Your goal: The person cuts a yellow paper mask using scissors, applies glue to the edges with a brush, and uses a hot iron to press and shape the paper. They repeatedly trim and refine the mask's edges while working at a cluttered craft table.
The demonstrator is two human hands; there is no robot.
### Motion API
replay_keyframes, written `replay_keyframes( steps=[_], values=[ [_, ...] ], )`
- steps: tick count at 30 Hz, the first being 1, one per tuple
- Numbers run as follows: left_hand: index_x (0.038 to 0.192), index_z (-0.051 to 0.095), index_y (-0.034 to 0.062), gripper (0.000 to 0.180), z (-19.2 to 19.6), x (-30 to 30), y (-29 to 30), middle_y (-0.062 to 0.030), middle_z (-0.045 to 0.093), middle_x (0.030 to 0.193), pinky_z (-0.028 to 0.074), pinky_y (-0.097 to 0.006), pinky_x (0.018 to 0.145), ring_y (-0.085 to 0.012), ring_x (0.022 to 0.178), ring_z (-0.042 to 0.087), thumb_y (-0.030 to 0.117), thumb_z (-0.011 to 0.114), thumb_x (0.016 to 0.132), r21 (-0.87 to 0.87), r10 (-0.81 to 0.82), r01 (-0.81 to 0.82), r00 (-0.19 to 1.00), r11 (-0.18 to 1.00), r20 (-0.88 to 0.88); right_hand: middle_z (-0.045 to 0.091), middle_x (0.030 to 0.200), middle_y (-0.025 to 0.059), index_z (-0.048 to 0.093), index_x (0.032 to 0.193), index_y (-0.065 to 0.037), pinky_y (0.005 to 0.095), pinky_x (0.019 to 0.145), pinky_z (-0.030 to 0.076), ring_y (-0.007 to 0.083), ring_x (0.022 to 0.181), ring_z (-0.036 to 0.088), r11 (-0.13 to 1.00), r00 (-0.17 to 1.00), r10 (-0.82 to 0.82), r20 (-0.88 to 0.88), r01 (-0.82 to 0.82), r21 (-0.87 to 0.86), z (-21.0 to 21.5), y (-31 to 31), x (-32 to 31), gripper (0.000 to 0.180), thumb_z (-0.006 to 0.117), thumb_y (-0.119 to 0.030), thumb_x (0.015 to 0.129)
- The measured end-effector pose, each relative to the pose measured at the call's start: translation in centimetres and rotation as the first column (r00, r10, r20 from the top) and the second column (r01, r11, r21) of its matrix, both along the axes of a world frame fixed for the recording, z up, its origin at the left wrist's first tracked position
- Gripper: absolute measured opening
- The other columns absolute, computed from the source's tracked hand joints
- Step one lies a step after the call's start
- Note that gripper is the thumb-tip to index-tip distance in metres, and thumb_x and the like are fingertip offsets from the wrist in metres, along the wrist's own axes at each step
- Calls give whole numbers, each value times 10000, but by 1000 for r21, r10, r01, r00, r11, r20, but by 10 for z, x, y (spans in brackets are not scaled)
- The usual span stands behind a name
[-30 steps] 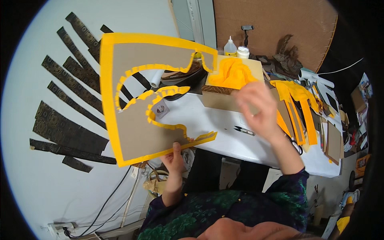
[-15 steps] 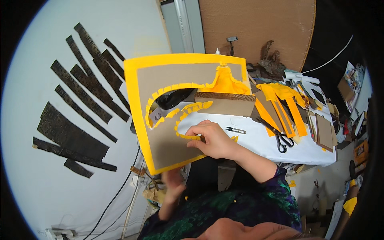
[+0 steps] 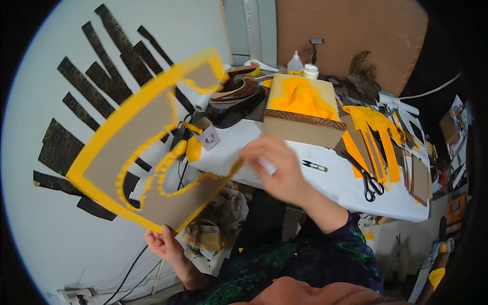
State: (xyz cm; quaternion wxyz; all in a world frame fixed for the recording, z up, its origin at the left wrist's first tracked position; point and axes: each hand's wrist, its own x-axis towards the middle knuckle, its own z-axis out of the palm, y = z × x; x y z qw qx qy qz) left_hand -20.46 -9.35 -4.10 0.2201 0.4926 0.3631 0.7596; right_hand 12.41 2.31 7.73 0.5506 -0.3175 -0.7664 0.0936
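Note:
My left hand (image 3: 161, 243) grips the bottom edge of a large cardboard cut-out (image 3: 127, 147) with a yellow border, held up and tilted to the left. My right hand (image 3: 277, 168) is blurred in front of the white table (image 3: 330, 178), its fingers curled beside the cut-out's right tip; whether it touches the cut-out or holds anything is unclear. Small black snips (image 3: 314, 165) lie on the table just right of that hand.
A cardboard box (image 3: 302, 119) with yellow fabric (image 3: 300, 96) stands on the table. Scissors (image 3: 368, 180), yellow strips (image 3: 378, 137), glue bottles (image 3: 296, 65) and dark curved pieces (image 3: 236, 94) lie around it. Dark strips (image 3: 76, 107) are spread on the pale floor at the left.
The cut-out has swung left and tilted. My right hand has come off its inner yellow edge and moved right, toward the table.

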Motion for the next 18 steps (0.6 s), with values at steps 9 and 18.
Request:
replay_keyframes(
  steps=[9,18],
  values=[
    [1268,368,63,349,40,-6,11,-149,602,1211,411,-345,1003,-174,1103,560,-9,538,972,139,195,-229,956,963,221,691,887,211,704,930,-22,457,812,521,392,880,660,949,950,68,303,32,-315,-35,226,-126,201,581,-177,898],
    [1271,370,56,377,61,-26,-12,-108,628,1122,478,-278,887,-131,975,607,-8,571,959,164,433,-498,845,852,314,654,638,135,666,674,18,340,478,506,218,507,612,655,689,453,567,175,-735,-31,278,-200,380,493,-213,922]
  ],
)
